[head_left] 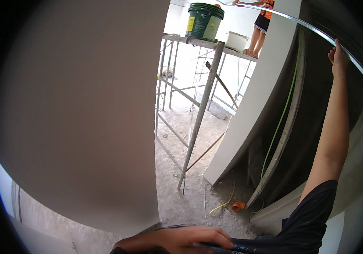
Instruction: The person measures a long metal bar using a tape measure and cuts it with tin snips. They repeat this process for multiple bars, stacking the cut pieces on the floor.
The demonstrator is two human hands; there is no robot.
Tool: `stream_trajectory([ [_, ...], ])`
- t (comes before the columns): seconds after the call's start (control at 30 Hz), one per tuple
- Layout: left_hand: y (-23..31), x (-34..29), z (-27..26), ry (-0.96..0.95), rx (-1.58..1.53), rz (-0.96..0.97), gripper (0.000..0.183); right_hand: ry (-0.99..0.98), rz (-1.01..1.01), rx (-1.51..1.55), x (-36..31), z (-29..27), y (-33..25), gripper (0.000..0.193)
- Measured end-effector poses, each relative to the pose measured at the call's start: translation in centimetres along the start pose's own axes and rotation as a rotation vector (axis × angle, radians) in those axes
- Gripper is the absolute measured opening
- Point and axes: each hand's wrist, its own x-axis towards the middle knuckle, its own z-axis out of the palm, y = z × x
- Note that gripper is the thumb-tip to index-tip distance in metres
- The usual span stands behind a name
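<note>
My right hand (339, 59) is raised high at the right, its fingers closed about a long, shiny metal strip (313, 28). The strip arcs through the fisheye view from the top middle to the right rim. Toward its far end, a person in an orange top and dark shorts (263, 22) stands on a scaffold with a hand at the strip. Low in front of my body lies my left hand (190, 238), its fingers curled over something dark. Paint-flecked dark cloth lies beside it; what the fingers hold is partly hidden.
A smooth wall (80, 118) fills the left. Through the opening stands a metal scaffold (202, 101) bearing a green bucket (205, 21) and a white tub (235, 41). An orange pipe elbow (238, 206) and a yellow hose (224, 205) lie on the rough floor. A green cable (284, 112) hangs rightward.
</note>
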Motion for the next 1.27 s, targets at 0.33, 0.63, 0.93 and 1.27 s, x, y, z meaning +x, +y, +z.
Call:
stream_trajectory([
  [0.33,-3.5,-8.9,4.6,0.563,0.695,-0.862,0.039,0.14,-0.221,0.225,0.9,5.5,1.4,0.033],
  [0.63,-5.2,-13.8,11.6,0.872,0.247,-1.043,0.052,-0.028,-0.011,0.299,2.9,6.5,0.9,0.046],
  [0.93,1.2,-19.3,19.0,0.646,0.352,-0.802,0.043,-1.151,-0.162,0.348,-34.0,2.7,-0.3,0.034],
  [1.27,30.4,-15.7,45.7,1.795,1.742,-0.552,0.013,-2.658,-0.216,0.493,-94.1,-5.1,-24.1,0.035],
])
